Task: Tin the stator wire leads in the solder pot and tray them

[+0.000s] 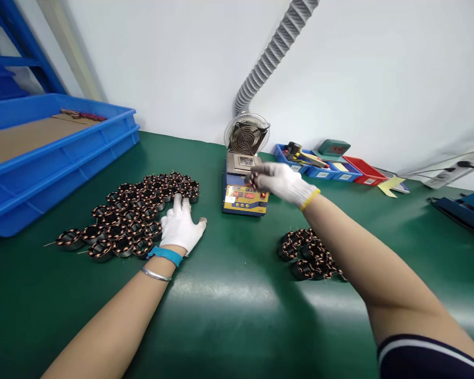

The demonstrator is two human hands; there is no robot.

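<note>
My right hand, in a white glove with dark fingertips, is closed on a copper-wound motor stator. The hand holds it at the front of a small blue and yellow solder pot with red digits; the fingers hide part of the stator. My left hand, also gloved, has its thumb spread wide and its fingers stretched to the right edge of a large group of stators. Whether those fingertips touch a stator I cannot tell. A smaller cluster of stators lies below my right forearm, partly covered by it.
Behind the pot stands a round fan under a grey ribbed hose. Blue bins with tools and a red bin line the wall. A big blue crate stands at left on the green bench.
</note>
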